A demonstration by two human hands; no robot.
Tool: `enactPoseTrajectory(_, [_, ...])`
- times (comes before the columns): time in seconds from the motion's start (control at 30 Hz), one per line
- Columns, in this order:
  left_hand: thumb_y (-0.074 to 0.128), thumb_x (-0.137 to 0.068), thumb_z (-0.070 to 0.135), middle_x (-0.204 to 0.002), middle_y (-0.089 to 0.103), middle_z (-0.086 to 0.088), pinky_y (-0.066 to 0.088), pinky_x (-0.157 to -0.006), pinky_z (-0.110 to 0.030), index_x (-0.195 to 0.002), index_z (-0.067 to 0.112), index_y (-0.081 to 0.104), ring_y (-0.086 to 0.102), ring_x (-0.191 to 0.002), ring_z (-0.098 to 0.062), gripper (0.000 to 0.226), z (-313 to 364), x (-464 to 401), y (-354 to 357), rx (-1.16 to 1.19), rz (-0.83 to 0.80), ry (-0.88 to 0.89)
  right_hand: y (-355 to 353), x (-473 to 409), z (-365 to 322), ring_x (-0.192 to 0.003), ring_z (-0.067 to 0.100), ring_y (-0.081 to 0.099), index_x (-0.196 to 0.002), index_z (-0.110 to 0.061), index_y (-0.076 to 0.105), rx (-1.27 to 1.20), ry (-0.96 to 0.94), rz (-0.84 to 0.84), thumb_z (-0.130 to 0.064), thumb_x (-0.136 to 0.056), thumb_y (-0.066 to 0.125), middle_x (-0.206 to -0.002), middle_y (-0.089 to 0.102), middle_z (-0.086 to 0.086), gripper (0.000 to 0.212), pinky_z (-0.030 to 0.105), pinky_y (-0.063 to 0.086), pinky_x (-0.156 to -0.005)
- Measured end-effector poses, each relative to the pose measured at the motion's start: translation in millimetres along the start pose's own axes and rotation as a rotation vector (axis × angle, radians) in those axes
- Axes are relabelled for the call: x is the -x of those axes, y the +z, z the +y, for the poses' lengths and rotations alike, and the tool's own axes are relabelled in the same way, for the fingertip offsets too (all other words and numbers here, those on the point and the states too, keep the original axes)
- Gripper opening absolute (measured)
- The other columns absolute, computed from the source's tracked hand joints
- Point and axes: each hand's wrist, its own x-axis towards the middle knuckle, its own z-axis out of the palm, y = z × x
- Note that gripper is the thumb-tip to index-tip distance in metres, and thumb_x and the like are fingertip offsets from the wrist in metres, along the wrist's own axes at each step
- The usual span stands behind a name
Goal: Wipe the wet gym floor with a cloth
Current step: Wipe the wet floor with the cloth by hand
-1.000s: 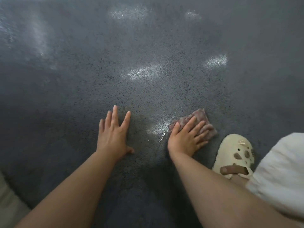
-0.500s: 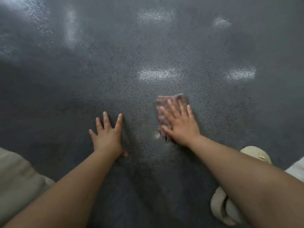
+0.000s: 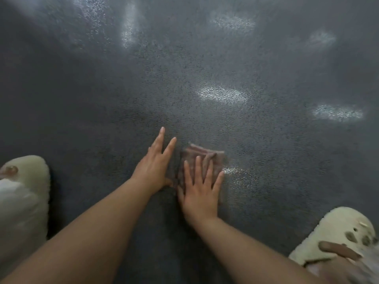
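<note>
No readable text or labels.

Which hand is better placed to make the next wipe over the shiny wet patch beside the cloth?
Right. The right hand lies flat on the cloth, next to the patch; the left hand rests on bare floor.

Dim, soft overall light. Pale glare patches (image 3: pixel 222 94) shine on the dark floor (image 3: pixel 82 99). The cloth (image 3: pixel 202 158) looks motion-blurred, perhaps; frame edges curve and smear.
</note>
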Motion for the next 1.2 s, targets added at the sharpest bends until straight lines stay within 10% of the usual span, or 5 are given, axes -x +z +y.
enactPoseTrajectory(0.2, [0.081,-0.068,0.041,-0.149,-0.038,-0.007,0.01,-0.117,-0.04,-0.149,0.03,-0.013,-0.015,-0.144,-0.03,0.125,-36.3,5.1,-17.2,-0.16,0.001,-0.126,-8.0,-24.2,46.8,-0.138,0.034,0.028,-0.139,-0.03,0.041,0.178,-0.596,-0.042,-0.053,-0.082,0.035,-0.148,0.039,0.003,0.062,0.056,0.012,-0.111])
enactPoseTrajectory(0.4, [0.082,-0.068,0.04,-0.156,-0.02,-0.01,0.013,-0.116,-0.049,-0.15,0.031,-0.01,-0.008,-0.144,-0.037,0.123,-35.6,4.3,-16.5,-0.039,-0.024,-0.292,-52.8,-115.6,72.5,-0.142,0.03,-0.02,-0.147,-0.036,-0.012,0.142,-0.133,-0.036,-0.058,-0.095,0.021,-0.157,-0.018,0.001,0.065,0.055,-0.008,-0.113])
enactPoseTrajectory(0.6, [0.084,-0.064,0.041,-0.157,-0.017,-0.008,0.013,-0.117,-0.047,-0.15,0.032,-0.006,-0.008,-0.145,-0.036,0.125,-40.5,2.2,-12.0,-0.011,0.018,-0.274,-54.0,-123.4,25.5,-0.144,0.034,-0.016,-0.151,-0.029,-0.007,-0.005,0.19,-0.012,-0.049,-0.099,0.023,-0.158,-0.018,0.005,0.063,0.058,-0.009,-0.113])
enactPoseTrajectory(0.9, [0.071,-0.082,0.031,-0.157,-0.016,-0.008,0.012,-0.116,-0.046,-0.151,0.032,-0.004,-0.008,-0.144,-0.036,0.102,-45.4,0.4,-6.0,-0.008,0.09,-0.25,6.9,-0.6,-45.9,-0.137,0.036,0.021,-0.142,-0.023,0.029,0.074,-0.171,-0.012,-0.048,-0.083,0.034,-0.148,0.038,0.012,0.064,0.059,0.012,-0.108])
enactPoseTrajectory(1.2, [0.08,-0.072,0.038,-0.159,-0.008,0.004,0.019,-0.116,-0.035,-0.152,0.028,0.0,-0.003,-0.146,-0.02,0.113,-72.4,15.9,-17.8,0.102,0.052,-0.137,-14.2,-50.1,-21.6,-0.139,0.035,0.025,-0.145,-0.027,0.026,0.201,-0.424,-0.04,-0.054,-0.083,0.031,-0.149,0.037,0.007,0.067,0.054,0.011,-0.109])
